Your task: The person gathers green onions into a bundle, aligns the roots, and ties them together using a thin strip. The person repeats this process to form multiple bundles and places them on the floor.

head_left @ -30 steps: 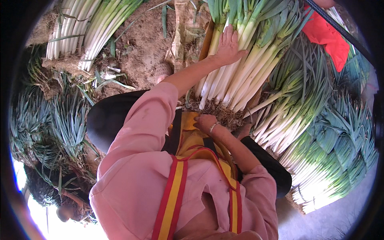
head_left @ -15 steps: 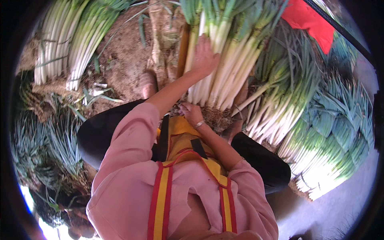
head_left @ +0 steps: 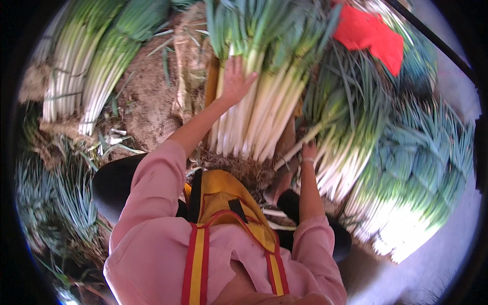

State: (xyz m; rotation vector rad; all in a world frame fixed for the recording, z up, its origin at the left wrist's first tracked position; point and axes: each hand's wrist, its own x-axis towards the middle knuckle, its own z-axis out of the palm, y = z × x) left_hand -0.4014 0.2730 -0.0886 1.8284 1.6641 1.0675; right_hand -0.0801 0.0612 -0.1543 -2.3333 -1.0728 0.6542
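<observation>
A thick row of long green onions (head_left: 267, 109), white stems towards me and green leaves away, lies in front of me. My left hand (head_left: 237, 84) rests flat on its left part, fingers stretched out over the stems. To the right is a looser heap of green onions (head_left: 351, 134), with one stalk (head_left: 293, 148) jutting out to the left. My right hand (head_left: 308, 151) is at this heap's left edge, beside the jutting stalk. Its fingers are dark and blurred, so their grip does not show. Roots (head_left: 239, 165) hang at the row's near end.
Tied green onion bunches (head_left: 71, 71) stand at the far left. A large stack of green onions (head_left: 412, 188) lies at the right. Red cloth (head_left: 368, 35) covers part of the far right pile. More dark-leaved onions (head_left: 76, 188) lie at the left, beside my knee.
My right hand has gone from the row's root end in front of my apron out to the right heap. My left hand stays on the row. The whole view has shifted somewhat.
</observation>
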